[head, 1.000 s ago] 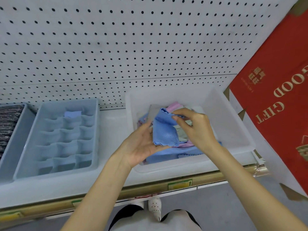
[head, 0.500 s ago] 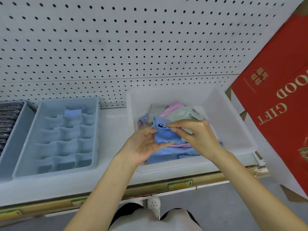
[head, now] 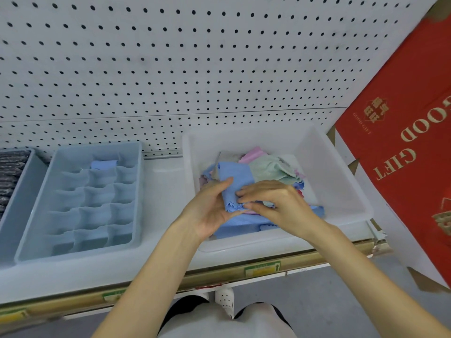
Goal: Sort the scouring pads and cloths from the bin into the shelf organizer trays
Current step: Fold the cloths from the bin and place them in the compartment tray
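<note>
Over the bin [head: 341, 191], our left hand [head: 210, 211] and right hand [head: 275, 203] pinch a blue cloth [head: 235, 178] (folding it, we judge). Only 1 folded cloth [head: 103, 164] sits in the tray [head: 138, 191]; the pile [head: 271, 167] awaits.

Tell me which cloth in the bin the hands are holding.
The topmost blue cloth, held between left hand and right hand; the green cloth and pink cloth lie untouched behind it.

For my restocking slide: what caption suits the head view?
Left hand and right hand pinch a blue scalloped-edge cloth over a translucent white plastic bin, beside a grey-blue compartment tray.
</note>
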Motion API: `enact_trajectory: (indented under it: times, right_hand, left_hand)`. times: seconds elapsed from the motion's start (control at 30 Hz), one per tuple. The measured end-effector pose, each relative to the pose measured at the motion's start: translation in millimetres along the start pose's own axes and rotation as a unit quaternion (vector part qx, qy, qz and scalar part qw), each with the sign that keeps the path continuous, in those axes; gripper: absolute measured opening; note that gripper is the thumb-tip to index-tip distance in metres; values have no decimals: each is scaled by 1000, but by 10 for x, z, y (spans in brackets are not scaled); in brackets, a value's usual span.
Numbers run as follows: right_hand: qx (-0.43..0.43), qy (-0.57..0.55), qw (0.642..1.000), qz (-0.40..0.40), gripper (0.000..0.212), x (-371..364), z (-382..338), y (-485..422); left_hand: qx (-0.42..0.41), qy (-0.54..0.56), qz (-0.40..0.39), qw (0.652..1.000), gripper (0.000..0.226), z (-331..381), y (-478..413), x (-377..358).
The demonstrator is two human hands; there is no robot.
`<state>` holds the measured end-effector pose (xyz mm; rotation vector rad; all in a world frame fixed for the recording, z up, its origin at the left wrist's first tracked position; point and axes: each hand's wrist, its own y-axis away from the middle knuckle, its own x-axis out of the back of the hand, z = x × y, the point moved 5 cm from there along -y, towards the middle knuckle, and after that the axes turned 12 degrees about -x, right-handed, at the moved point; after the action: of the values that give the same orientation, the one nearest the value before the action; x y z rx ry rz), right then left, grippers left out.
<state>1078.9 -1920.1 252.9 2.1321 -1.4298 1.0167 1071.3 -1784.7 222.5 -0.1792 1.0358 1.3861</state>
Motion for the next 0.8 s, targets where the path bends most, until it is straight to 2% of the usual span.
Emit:
enact_trajectory:
  times: [0.13, 0.2, 0.27, 0.33, 0.4, 0.47, 0.53, 0.7, 0.8]
  right_hand:
    - [-13, -11, 1000, -2, 28, -15, 16, 9]
    - [-59, -50, 997, -8, 19, -29, 49, 6]
    - [-134, -145, 980, -10, 14, -19, 59, 11]
    - [-181, -274, 945, -2, 10, 16, 57, 31]
    - [-179, -317, 931, -20, 25, 24, 57, 53]
    - [-150, -276, 948, -59, 47, -22, 72, 67]
    - [-125, -281, 949, -76, 54, -61, 89, 64]
    - [-101, -327, 939, 9, 26, 24, 108, -11]
    - [-131, -406, 904, 41, 18, 68, 125, -8]
  left_hand:
    - [-25, -16, 4, 1000, 35, 7, -17, 24]
    - [-40, -38, -3, 998, 33, 36, -8, 19]
    - [-56, -48, -13, 997, 34, 60, 10, 2]
    - [-70, -51, -24, 996, 35, 83, 40, -27]
    - [-84, -55, -35, 994, 36, 112, 65, -68]
    - [-96, -59, -42, 993, 36, 142, 93, -107]
    - [-100, -68, -49, 991, 36, 155, 115, -131]
    - [-118, -124, -70, 983, 34, 169, 197, -160]
    - [-191, -174, -24, 966, 47, 201, 232, -118]
